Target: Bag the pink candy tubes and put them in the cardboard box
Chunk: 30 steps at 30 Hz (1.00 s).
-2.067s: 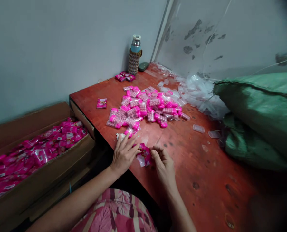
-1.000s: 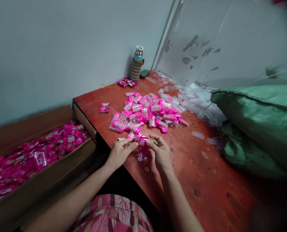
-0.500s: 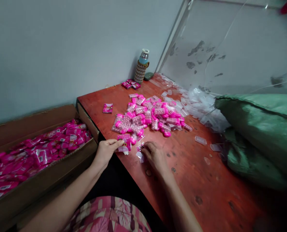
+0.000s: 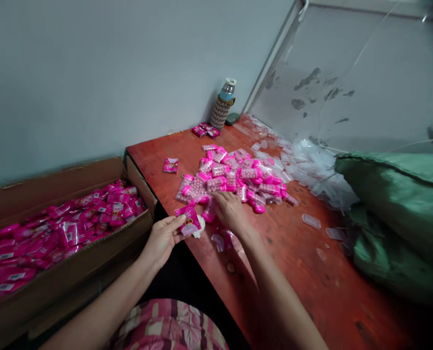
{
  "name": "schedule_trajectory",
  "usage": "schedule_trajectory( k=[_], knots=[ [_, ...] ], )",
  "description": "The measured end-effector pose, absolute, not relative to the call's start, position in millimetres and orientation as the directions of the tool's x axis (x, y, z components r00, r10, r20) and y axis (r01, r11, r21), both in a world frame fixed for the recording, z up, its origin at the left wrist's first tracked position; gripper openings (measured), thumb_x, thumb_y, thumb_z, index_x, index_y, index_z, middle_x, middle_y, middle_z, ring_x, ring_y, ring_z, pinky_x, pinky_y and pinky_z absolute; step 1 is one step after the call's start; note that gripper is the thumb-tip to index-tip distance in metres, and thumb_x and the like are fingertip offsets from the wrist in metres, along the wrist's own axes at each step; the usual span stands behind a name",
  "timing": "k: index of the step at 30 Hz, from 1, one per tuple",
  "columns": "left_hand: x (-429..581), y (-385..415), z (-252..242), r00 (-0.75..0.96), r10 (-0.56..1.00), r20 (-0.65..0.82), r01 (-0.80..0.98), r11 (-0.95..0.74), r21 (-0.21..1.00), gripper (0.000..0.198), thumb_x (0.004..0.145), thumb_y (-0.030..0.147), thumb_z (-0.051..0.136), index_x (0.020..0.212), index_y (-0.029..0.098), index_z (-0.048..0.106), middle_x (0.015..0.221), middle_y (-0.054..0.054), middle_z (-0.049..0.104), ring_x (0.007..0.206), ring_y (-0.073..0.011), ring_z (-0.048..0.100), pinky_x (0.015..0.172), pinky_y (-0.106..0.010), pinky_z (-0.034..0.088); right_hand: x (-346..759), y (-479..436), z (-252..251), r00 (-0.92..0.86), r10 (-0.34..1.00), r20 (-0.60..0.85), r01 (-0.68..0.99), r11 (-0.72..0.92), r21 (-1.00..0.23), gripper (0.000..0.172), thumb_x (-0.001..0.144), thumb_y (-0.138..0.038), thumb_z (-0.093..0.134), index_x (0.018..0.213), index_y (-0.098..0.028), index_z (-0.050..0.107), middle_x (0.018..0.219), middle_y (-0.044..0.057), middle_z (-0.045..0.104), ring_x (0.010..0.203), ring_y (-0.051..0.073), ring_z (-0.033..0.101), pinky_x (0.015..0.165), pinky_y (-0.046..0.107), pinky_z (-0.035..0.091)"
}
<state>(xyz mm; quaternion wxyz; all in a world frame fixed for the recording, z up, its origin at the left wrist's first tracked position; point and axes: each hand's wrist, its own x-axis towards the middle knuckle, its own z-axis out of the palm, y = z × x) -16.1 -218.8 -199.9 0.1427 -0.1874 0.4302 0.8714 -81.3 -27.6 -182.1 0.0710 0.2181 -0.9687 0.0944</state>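
In my left hand (image 4: 163, 238), thumb and fingers pinch a flat pink printed packet (image 4: 187, 218) at the table's near edge. A small white crumpled piece (image 4: 199, 227) shows beside the packet. My right hand (image 4: 229, 210) reaches to the near side of a pile of small clear containers with pink caps (image 4: 219, 170), filled with pale pink beads. Its fingers curl down among them; what they grip is hidden. Close by its wrist, a pink-and-clear wrapper piece (image 4: 221, 241) lies on the red table (image 4: 282, 272).
At left stands a cardboard box (image 4: 136, 228) full of pink packets. Another pink packet (image 4: 170, 165) lies on the table. A flask in a knitted cover (image 4: 221, 109) stands against the wall. Clear plastic pieces (image 4: 307, 165) and a green sack (image 4: 394, 218) lie right.
My right hand has moved from the wrapper piece up to the container pile. My left hand still holds the packet, now tilted differently. The view has shifted slightly.
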Motion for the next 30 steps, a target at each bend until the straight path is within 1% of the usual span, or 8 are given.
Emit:
schedule_trajectory(
  k=[4, 10, 16, 20, 23, 26, 28, 30],
  knots=[
    [-17, -219, -201, -0.871, 0.107, -0.480, -0.432, -0.631, 0.644, 0.013, 0.066, 0.018, 0.067, 0.073, 0.009, 0.062, 0.069, -0.006, 0.066, 0.062, -0.0131, 0.062, 0.060, -0.024, 0.052, -53, 20, -202, -0.907, -0.274, 0.318, -0.380, 0.859, -0.343, 0.028, 0.083, -0.018, 0.039, 0.108, -0.019, 0.051, 0.110, 0.011, 0.054, 0.102, 0.022, 0.048, 0.087, 0.036, 0.038],
    [-21, -206, -197, -0.829, 0.119, -0.547, -0.450, -0.723, 0.524, 0.004, 0.071, 0.014, 0.062, 0.068, 0.011, 0.061, 0.063, -0.003, 0.065, 0.055, -0.0109, 0.061, 0.054, -0.022, 0.053, -2, 69, -226, -0.930, 0.025, 0.367, -0.213, 0.778, -0.592, 0.004, 0.080, -0.020, 0.044, 0.080, -0.020, 0.049, 0.110, 0.011, 0.050, 0.103, 0.021, 0.049, 0.086, 0.038, 0.040],
    [-22, -196, -201, -0.814, 0.089, -0.574, -0.445, -0.730, 0.518, 0.003, 0.073, 0.014, 0.060, 0.072, 0.012, 0.061, 0.065, -0.004, 0.065, 0.059, -0.0137, 0.063, 0.053, -0.024, 0.054, 25, 79, -207, -0.985, -0.005, 0.172, -0.109, 0.790, -0.604, 0.032, 0.077, -0.029, 0.049, 0.108, -0.020, 0.049, 0.127, 0.012, 0.042, 0.115, 0.025, 0.042, 0.091, 0.041, 0.036],
    [-22, -188, -203, -0.809, 0.073, -0.584, -0.427, -0.755, 0.497, 0.004, 0.071, 0.014, 0.063, 0.074, 0.012, 0.061, 0.069, -0.004, 0.066, 0.065, -0.0155, 0.064, 0.057, -0.027, 0.055, 17, 78, -200, -0.954, 0.277, 0.114, 0.190, 0.854, -0.485, 0.040, 0.075, -0.044, 0.051, 0.104, -0.018, 0.053, 0.097, 0.013, 0.061, 0.085, 0.027, 0.058, 0.067, 0.037, 0.043],
    [-21, -184, -201, -0.800, 0.076, -0.596, -0.416, -0.786, 0.457, 0.007, 0.070, 0.015, 0.064, 0.075, 0.012, 0.060, 0.069, -0.005, 0.066, 0.066, -0.0160, 0.064, 0.061, -0.030, 0.055, 13, 68, -202, -0.948, 0.318, 0.016, 0.278, 0.851, -0.445, 0.030, 0.068, -0.048, 0.058, 0.077, -0.019, 0.057, 0.060, 0.006, 0.060, 0.058, 0.024, 0.057, 0.049, 0.031, 0.038],
    [-21, -180, -201, -0.783, 0.080, -0.616, -0.409, -0.814, 0.414, 0.008, 0.070, 0.017, 0.065, 0.073, 0.012, 0.060, 0.068, -0.005, 0.065, 0.066, -0.0159, 0.064, 0.064, -0.030, 0.055, 21, 37, -198, -0.948, 0.313, -0.060, 0.266, 0.671, -0.693, 0.029, 0.072, -0.048, 0.055, 0.064, -0.021, 0.049, 0.046, -0.001, 0.051, 0.041, 0.016, 0.049, 0.039, 0.025, 0.033],
    [-20, -178, -202, -0.773, 0.087, -0.628, -0.410, -0.825, 0.390, 0.008, 0.070, 0.017, 0.065, 0.074, 0.012, 0.060, 0.068, -0.005, 0.065, 0.066, -0.0155, 0.064, 0.065, -0.030, 0.054, 31, 7, -191, -0.961, 0.211, -0.180, 0.255, 0.418, -0.872, 0.028, 0.078, -0.048, 0.047, 0.072, -0.020, 0.047, 0.046, -0.003, 0.051, 0.036, 0.013, 0.047, 0.036, 0.023, 0.034],
    [-20, -176, -203, -0.774, 0.085, -0.628, -0.402, -0.832, 0.383, 0.007, 0.071, 0.016, 0.064, 0.075, 0.013, 0.059, 0.070, -0.004, 0.066, 0.066, -0.0150, 0.064, 0.065, -0.030, 0.054, 41, -23, -184, -0.970, 0.089, -0.228, 0.241, 0.197, -0.950, 0.027, 0.080, -0.046, 0.046, 0.075, -0.019, 0.048, 0.055, -0.001, 0.056, 0.041, 0.012, 0.050, 0.039, 0.022, 0.039]
  ],
)
